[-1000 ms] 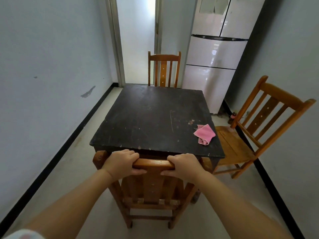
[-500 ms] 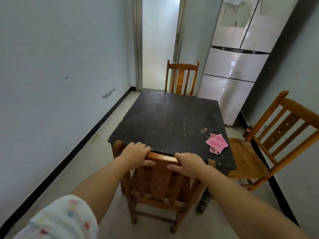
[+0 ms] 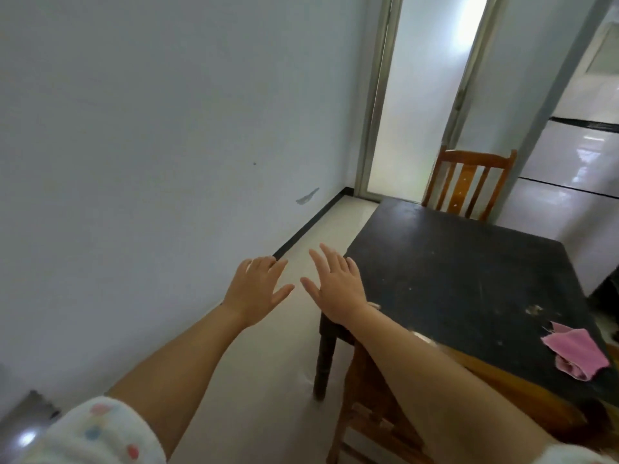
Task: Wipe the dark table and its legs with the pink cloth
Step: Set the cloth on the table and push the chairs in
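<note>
The dark square table (image 3: pixel 462 272) stands to my right, its top worn and scratched. One dark leg (image 3: pixel 324 363) shows at its near left corner. The pink cloth (image 3: pixel 575 350) lies crumpled on the table's near right part, far from both hands. My left hand (image 3: pixel 256 289) hovers over the floor left of the table, fingers spread and holding nothing. My right hand (image 3: pixel 335 284) is beside it, fingers spread, in the air by the table's left edge. Neither hand touches the cloth.
A wooden chair (image 3: pixel 375 413) is tucked at the table's near side, under my right forearm. Another wooden chair (image 3: pixel 469 182) stands at the far side, before a doorway (image 3: pixel 425 95). A white fridge (image 3: pixel 582 169) is at the right. A pale wall (image 3: pixel 150 128) runs along the left.
Both hands have let go of the near chair's top rail and now hang open in the air. The view has swung left, so the table sits to the right.
</note>
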The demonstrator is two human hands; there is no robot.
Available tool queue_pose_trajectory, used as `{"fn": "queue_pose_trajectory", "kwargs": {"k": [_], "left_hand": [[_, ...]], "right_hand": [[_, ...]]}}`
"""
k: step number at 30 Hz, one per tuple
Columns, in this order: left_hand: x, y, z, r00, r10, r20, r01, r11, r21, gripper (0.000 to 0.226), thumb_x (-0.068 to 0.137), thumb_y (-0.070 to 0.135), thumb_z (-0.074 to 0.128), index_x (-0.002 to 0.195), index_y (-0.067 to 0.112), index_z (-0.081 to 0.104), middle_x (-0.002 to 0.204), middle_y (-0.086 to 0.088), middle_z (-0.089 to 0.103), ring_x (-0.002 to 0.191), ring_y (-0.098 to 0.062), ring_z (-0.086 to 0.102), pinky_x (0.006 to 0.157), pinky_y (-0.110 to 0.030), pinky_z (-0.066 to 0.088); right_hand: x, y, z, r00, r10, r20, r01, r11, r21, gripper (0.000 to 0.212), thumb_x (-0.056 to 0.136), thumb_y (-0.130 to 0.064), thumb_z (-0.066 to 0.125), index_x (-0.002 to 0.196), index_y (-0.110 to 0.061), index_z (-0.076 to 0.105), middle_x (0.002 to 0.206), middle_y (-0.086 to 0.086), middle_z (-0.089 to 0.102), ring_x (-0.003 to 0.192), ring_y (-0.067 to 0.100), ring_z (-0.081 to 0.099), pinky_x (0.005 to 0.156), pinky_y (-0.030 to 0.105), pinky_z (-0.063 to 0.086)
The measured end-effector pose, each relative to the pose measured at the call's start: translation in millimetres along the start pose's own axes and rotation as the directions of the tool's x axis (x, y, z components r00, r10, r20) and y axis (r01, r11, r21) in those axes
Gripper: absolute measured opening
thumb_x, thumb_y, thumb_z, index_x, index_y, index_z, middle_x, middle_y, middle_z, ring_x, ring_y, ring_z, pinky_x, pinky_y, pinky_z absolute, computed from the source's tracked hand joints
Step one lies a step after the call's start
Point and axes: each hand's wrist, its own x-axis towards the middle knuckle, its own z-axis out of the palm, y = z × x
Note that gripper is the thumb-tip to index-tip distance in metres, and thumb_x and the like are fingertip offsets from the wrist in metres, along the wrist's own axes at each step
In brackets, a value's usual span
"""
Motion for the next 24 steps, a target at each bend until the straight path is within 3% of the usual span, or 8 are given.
{"fn": "queue_pose_trajectory", "kwargs": {"k": [6, 11, 19, 24], "left_hand": [[-13, -116, 32, 0.988, -0.119, 0.100, 0.121, 0.993, -0.010, 0.057, 0.087, 0.050, 0.031, 0.127, 0.012, 0.045, 0.116, -0.013, 0.060, 0.108, -0.030, 0.058, 0.090, -0.053, 0.046], [16, -185, 64, 0.968, -0.125, 0.219, 0.132, 0.991, -0.017, 0.077, 0.083, 0.058, 0.012, 0.139, 0.010, 0.034, 0.138, -0.015, 0.042, 0.129, -0.029, 0.037, 0.108, -0.050, 0.023], [100, -224, 141, 0.946, -0.076, 0.314, 0.091, 0.995, -0.035, 0.087, 0.073, 0.062, -0.003, 0.145, 0.017, 0.018, 0.145, -0.006, 0.029, 0.134, -0.022, 0.024, 0.111, -0.041, 0.010], [176, -262, 184, 0.933, -0.156, 0.325, 0.181, 0.982, -0.049, 0.085, 0.076, 0.062, 0.002, 0.141, 0.015, 0.027, 0.142, -0.010, 0.035, 0.132, -0.026, 0.030, 0.110, -0.044, 0.018]], "right_hand": [[70, -60, 81, 0.990, 0.064, 0.129, -0.059, 0.997, -0.042, 0.063, 0.096, -0.055, 0.019, 0.149, -0.026, 0.002, 0.159, 0.002, -0.005, 0.145, 0.020, -0.008, 0.115, 0.046, -0.002], [121, -73, 119, 0.975, 0.093, 0.201, -0.086, 0.995, -0.041, 0.062, 0.096, -0.056, 0.018, 0.149, -0.028, 0.001, 0.158, 0.001, -0.005, 0.145, 0.020, -0.008, 0.115, 0.046, -0.003], [206, -16, 168, 0.943, 0.206, 0.261, -0.194, 0.979, -0.069, 0.059, 0.097, -0.052, 0.018, 0.149, -0.027, 0.002, 0.159, 0.002, -0.003, 0.145, 0.020, -0.004, 0.116, 0.044, 0.000], [283, 30, 196, 0.920, 0.196, 0.340, -0.185, 0.981, -0.066, 0.059, 0.098, -0.051, 0.016, 0.149, -0.028, 0.000, 0.159, 0.001, -0.003, 0.145, 0.021, -0.004, 0.116, 0.045, 0.001]]}}
